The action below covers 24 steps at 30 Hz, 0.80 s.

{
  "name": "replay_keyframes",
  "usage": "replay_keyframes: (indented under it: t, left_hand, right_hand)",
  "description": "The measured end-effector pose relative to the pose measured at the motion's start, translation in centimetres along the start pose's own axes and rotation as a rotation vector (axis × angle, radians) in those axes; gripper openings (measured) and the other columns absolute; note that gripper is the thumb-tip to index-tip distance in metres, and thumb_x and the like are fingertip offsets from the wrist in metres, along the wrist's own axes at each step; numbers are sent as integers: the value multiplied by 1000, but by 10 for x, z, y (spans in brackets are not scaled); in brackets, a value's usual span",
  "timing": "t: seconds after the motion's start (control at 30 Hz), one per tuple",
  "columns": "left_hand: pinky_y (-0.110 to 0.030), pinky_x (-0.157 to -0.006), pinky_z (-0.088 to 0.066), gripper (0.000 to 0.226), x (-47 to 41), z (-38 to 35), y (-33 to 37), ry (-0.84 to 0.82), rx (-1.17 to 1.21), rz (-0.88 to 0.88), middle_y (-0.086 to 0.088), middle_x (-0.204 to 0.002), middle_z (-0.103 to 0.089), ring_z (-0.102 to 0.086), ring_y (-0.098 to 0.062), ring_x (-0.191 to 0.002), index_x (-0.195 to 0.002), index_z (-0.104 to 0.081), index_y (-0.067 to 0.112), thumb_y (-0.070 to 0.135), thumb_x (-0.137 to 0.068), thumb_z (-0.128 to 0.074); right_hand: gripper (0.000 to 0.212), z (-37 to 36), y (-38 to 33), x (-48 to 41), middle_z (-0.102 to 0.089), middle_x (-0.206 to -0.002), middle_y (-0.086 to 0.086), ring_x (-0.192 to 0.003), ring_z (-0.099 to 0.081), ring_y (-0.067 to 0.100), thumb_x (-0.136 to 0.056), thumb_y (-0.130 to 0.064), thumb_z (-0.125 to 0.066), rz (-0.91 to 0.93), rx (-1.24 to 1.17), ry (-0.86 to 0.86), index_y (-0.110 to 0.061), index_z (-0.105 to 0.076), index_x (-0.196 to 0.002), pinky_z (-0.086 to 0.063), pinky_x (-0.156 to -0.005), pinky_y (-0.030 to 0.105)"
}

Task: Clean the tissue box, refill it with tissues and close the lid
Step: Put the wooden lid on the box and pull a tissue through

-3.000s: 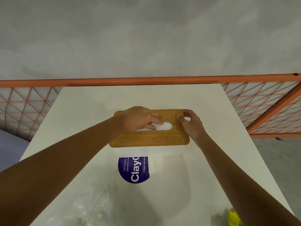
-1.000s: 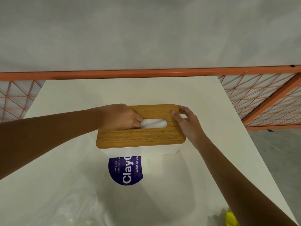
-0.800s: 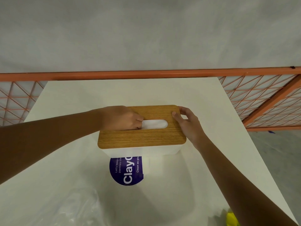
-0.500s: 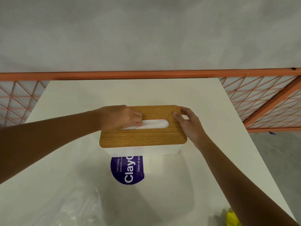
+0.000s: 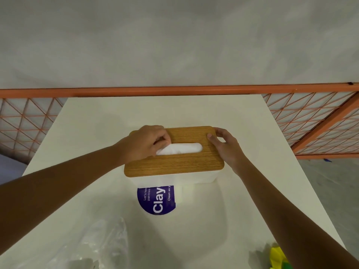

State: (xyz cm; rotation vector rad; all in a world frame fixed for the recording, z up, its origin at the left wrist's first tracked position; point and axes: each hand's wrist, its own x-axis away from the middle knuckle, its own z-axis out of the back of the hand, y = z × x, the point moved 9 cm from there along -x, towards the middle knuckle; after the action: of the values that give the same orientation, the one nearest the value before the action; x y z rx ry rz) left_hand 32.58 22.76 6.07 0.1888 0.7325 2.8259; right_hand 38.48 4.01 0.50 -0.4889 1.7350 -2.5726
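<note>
White tissue (image 5: 182,148), seemingly in left grip (image 5: 146,144)

1. We see two arms, and both are bare: the left forearm (image 5: 77,177) and the right forearm (image 5: 272,195) are uncovered from the wrist to the picture's edge.
2. We find the left hand (image 5: 147,141) bare as well; its knuckles show as a row of rounded ridges with shallow creases between them.
3. The right hand (image 5: 223,146) is bare too, and we note a short, plain thumbnail (image 5: 209,135) (the other nails are too small for us to judge).
4. We see both forearms smooth and widening greatly toward the lower corners, where the wide lens stretches them.
</note>
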Motion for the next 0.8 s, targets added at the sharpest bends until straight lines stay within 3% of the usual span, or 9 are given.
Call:
replay_keyframes:
  t: [0.13,0.33,0.47,0.6,0.8]
  left_hand:
    - [-2,-57,-38,9,-3,10,-23,97,194,217,11,-65,-58,-55,-4,-57,-88,-62,16,14,-92,-54]
    - [-6,-59,-38,9,4,18,-8,151,161,153,11,-76,-53,-49,-2,-65,-93,-59,16,20,-86,-64]
    - [-19,-62,-34,20,9,13,-6,126,-69,200,12,-77,-45,-45,-12,-74,-88,-54,18,31,-81,-68]
    - [-24,-71,-37,23,12,7,-9,114,-184,311,2,-94,-60,-53,-14,-86,-98,-63,14,33,-85,-64]
    - [-28,-86,-47,23,3,-1,14,-37,-469,112,0,-111,-60,-57,-16,-99,-112,-59,14,24,-98,-44]
  right_hand:
    - [38,-1,-3,2,-53,-128,-3,-111,-52,17,-92,-34,-52,14,12,-3,-19,-49,-127,-43,-96,33]
    - [40,-1,-3,1,-52,-130,-2,-108,-49,14,-93,-34,-52,18,21,-4,-19,-48,-129,-41,-91,29]
    - [40,-1,-3,2,-51,-131,-1,-115,-50,18,-93,-34,-51,13,23,2,-18,-47,-130,-41,-95,32]
    - [41,-1,-3,3,-51,-131,-1,-118,-50,19,-93,-34,-50,20,29,7,-18,-48,-131,-39,-95,31]
    - [41,-1,-4,3,-52,-131,-2,-118,-49,18,-94,-34,-49,21,42,-4,-18,-47,-131,-38,-92,27]
